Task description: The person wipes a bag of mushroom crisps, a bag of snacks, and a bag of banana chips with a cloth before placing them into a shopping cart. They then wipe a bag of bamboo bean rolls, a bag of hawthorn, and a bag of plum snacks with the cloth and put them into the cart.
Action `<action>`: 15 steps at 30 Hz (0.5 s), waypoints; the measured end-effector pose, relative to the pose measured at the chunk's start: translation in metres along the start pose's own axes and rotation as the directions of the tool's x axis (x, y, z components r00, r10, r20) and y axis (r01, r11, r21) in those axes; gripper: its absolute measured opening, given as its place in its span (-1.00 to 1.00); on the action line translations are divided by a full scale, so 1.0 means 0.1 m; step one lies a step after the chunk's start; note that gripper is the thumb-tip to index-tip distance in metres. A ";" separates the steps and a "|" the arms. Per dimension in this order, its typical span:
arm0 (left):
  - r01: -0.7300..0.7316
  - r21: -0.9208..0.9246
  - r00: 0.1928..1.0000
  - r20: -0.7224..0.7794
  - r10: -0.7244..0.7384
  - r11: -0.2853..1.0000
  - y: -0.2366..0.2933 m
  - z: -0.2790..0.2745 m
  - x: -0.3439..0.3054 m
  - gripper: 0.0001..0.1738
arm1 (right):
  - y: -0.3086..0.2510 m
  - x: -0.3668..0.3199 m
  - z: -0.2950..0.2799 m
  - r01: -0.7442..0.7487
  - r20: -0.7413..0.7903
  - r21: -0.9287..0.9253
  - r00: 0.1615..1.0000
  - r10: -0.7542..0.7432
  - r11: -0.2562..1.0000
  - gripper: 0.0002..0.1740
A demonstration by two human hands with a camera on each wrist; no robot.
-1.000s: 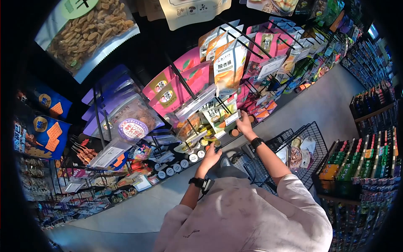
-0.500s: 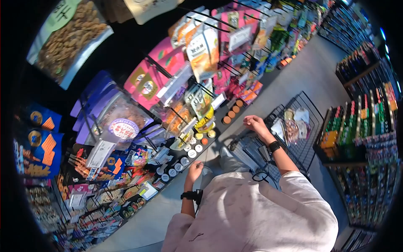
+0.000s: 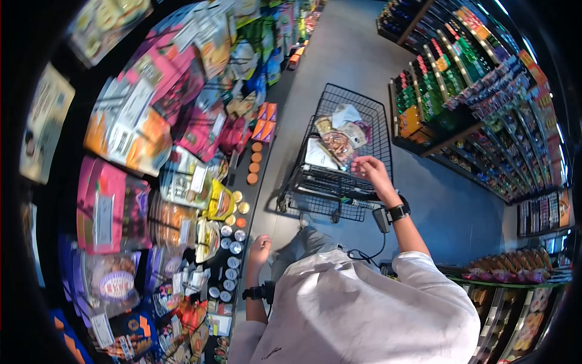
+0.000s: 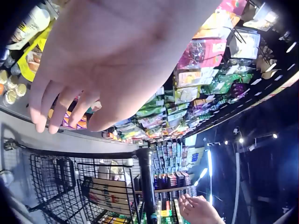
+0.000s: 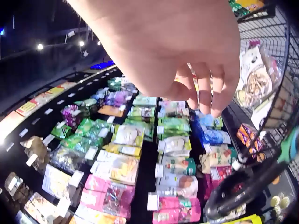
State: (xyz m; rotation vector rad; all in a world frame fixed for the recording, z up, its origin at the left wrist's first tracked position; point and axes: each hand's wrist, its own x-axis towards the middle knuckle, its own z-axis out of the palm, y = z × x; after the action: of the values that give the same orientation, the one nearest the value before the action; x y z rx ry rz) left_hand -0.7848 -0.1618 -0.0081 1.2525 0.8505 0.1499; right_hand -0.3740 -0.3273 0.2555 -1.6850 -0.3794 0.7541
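My right hand (image 3: 373, 171) hovers over the near end of the black wire shopping cart (image 3: 383, 115), with loosely bent fingers and nothing in them. The cart's handle (image 5: 254, 184) appears below that hand in the right wrist view. Inside the cart lie a clear packet of brownish food (image 3: 337, 144) and a white packet (image 3: 347, 114). My left hand (image 3: 259, 250) hangs beside the snack rack, near the round-lidded jars (image 3: 235, 247). In the left wrist view its fingers (image 4: 53, 109) hang relaxed and hold nothing.
Hanging snack packets (image 3: 124, 136) and price tags line the rack on my left. Orange-lidded jars (image 3: 254, 164) stand along its lower edge. A grey floor aisle (image 3: 339, 54) runs ahead, with bottle shelves (image 3: 448, 85) to the right. A cable (image 3: 364, 256) dangles near my right sleeve.
Both hands have come away from the hanging packets and the rack. The right hand is now over the cart, the left lower by my side. The head view has swung right towards the aisle.
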 end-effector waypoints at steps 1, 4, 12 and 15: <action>-0.056 0.061 0.998 -0.028 0.058 0.997 0.27 0.09 -0.01 -0.66 | -0.07 0.03 -0.22 0.014 -0.042 0.018 0.999 -0.013 1.000 -0.75; -0.048 0.156 0.998 -0.033 0.053 0.987 0.70 0.34 0.25 -0.58 | -0.31 0.25 -0.93 0.060 -0.099 0.023 0.993 -0.058 0.998 -0.74; -0.082 0.295 0.983 -0.131 0.125 0.952 2.49 1.58 0.26 -0.02 | -1.37 1.48 -1.82 0.124 -0.047 -0.125 0.990 -0.130 0.984 -0.63; -0.149 0.634 0.948 -0.125 0.291 0.759 2.27 1.79 0.42 -0.11 | -0.79 2.36 -1.85 0.041 0.082 -0.070 0.996 -0.036 0.997 -0.62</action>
State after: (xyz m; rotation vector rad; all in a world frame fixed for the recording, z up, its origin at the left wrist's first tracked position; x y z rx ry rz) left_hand -0.5649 -0.1981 0.1810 1.9961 0.9760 0.2107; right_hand -0.0668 -0.2998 0.2838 -1.7132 -0.4992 0.7896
